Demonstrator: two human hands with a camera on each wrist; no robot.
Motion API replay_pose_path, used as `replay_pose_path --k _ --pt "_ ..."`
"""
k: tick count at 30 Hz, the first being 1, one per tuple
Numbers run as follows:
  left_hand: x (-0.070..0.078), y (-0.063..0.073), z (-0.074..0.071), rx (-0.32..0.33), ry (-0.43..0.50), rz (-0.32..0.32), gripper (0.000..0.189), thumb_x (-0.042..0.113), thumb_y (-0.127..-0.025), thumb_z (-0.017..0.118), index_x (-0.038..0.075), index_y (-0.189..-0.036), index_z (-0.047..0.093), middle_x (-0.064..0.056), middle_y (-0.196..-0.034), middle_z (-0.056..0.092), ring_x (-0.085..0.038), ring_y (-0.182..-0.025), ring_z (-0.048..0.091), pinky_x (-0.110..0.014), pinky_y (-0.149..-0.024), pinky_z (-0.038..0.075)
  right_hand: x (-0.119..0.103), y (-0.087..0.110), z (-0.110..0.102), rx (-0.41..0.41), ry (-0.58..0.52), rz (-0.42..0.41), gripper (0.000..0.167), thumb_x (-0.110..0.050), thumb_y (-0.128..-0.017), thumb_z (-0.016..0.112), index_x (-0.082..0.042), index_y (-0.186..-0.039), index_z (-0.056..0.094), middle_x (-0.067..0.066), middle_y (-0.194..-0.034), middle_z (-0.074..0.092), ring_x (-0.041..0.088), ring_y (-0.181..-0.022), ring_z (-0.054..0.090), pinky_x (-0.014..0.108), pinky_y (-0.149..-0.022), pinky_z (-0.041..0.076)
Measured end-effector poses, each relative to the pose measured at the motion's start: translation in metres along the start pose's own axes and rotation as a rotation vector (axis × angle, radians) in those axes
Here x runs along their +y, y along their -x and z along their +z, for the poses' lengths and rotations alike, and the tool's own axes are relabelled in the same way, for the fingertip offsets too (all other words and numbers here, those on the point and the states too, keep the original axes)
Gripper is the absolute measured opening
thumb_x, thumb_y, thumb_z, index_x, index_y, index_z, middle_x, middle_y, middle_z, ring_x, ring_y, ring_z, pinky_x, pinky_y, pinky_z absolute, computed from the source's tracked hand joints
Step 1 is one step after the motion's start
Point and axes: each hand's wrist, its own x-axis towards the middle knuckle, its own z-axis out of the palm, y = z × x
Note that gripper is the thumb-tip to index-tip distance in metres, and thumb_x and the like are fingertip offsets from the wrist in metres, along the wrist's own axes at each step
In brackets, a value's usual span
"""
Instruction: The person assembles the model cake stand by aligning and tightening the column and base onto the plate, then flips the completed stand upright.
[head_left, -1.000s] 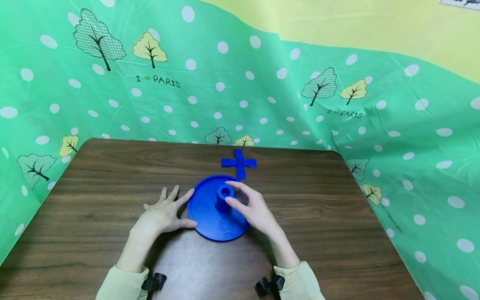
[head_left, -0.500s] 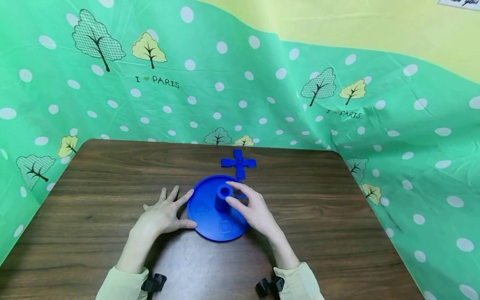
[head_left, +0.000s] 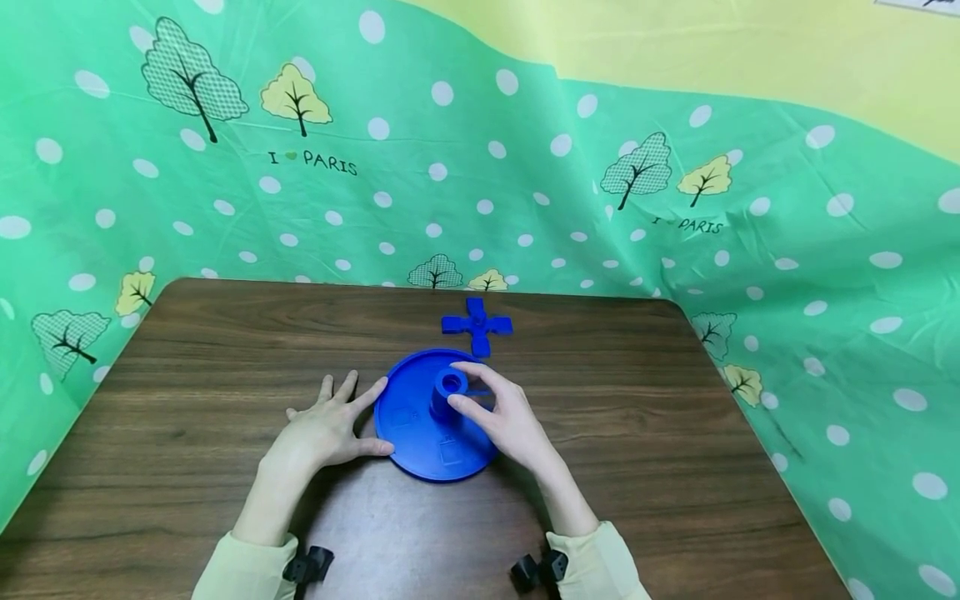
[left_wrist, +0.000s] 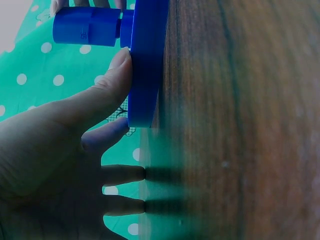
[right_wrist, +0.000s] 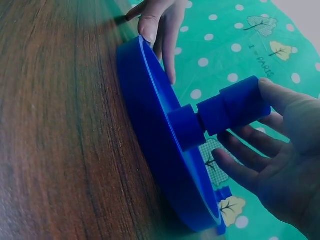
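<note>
A round blue disc [head_left: 408, 425] with a raised rim lies flat on the table. From its middle stands a short blue post [right_wrist: 187, 125], and above it a stepped blue cylinder [right_wrist: 245, 102] with a hole in its top. My right hand [head_left: 506, 417] pinches the cylinder near its top between thumb and index finger, the other fingers free below. My left hand [head_left: 322, 429] is spread on the disc's left side, thumb and index finger touching the rim. In the right wrist view a narrow dark gap shows between post and cylinder, which tilts slightly.
A blue cross-shaped piece [head_left: 477, 325] lies just behind the disc, near the back edge of the wooden table [head_left: 225, 375]. Behind the table hangs a green dotted cloth [head_left: 510, 192] printed with trees. Each wrist wears a black strap-on device [head_left: 309, 565].
Both hands keep their places on the disc and the cylinder. The right thumb shifts very slightly left across the cylinder, and the cross piece stays put.
</note>
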Motion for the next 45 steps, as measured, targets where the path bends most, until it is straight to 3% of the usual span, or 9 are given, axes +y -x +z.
replay_pose_path --k 10,17,22,28,34,45 --pt "-0.0013 -0.0004 0.0022 0.000 0.004 -0.003 0.102 0.069 -0.082 0.073 0.026 -0.164 0.029 -0.028 -0.168 0.021 -0.063 -0.152 0.016 -0.093 -0.096 0.024 0.0008 0.0003 -0.0001 0.000 0.044 0.021 0.042 -0.034 -0.099 0.070 -0.026 -0.140 0.062 -0.001 -0.139 0.066 0.021 -0.128 0.062 0.049 -0.104 0.055" --pt "-0.0020 -0.0009 0.0034 -0.003 0.005 -0.006 0.102 0.070 -0.082 0.073 0.027 -0.164 0.028 -0.028 -0.169 0.021 -0.062 -0.152 0.015 -0.093 -0.096 0.024 0.0027 -0.0015 0.0027 0.030 0.024 0.037 0.039 -0.032 -0.096 0.074 -0.026 -0.133 0.065 -0.001 -0.127 0.071 0.017 -0.117 0.068 0.041 -0.098 0.059" --pt "-0.0021 -0.0012 0.0034 0.000 0.003 -0.005 0.102 0.069 -0.082 0.073 0.027 -0.164 0.028 -0.028 -0.169 0.021 -0.062 -0.152 0.015 -0.093 -0.096 0.024 0.0033 -0.0018 0.0022 0.021 0.037 0.027 0.043 -0.033 -0.096 0.074 -0.026 -0.137 0.063 -0.002 -0.135 0.067 0.018 -0.122 0.065 0.038 -0.098 0.059" --pt "-0.0010 -0.0019 0.0039 -0.007 0.018 -0.011 0.100 0.068 -0.084 0.072 0.027 -0.164 0.028 -0.026 -0.170 0.020 -0.060 -0.153 0.014 -0.093 -0.098 0.022 0.0045 -0.0003 0.0007 -0.010 0.072 -0.010 0.046 -0.036 -0.100 0.068 -0.025 -0.143 0.060 -0.002 -0.144 0.064 0.020 -0.134 0.061 0.045 -0.104 0.056" --pt "-0.0023 -0.0020 0.0047 -0.003 0.014 -0.008 0.101 0.068 -0.083 0.073 0.027 -0.163 0.029 -0.027 -0.169 0.021 -0.061 -0.153 0.014 -0.093 -0.098 0.023 0.0050 0.0004 0.0005 -0.025 0.065 -0.021 0.047 -0.035 -0.101 0.066 -0.023 -0.146 0.058 0.000 -0.144 0.064 0.022 -0.134 0.061 0.053 -0.110 0.050" --pt "-0.0028 -0.0020 0.0035 -0.006 0.011 -0.006 0.101 0.069 -0.083 0.072 0.027 -0.164 0.028 -0.027 -0.169 0.020 -0.061 -0.153 0.014 -0.093 -0.097 0.022 0.0060 -0.0009 0.0006 -0.003 0.060 -0.018 0.042 -0.034 -0.101 0.067 -0.025 -0.141 0.062 0.000 -0.138 0.067 0.020 -0.126 0.064 0.050 -0.102 0.056"
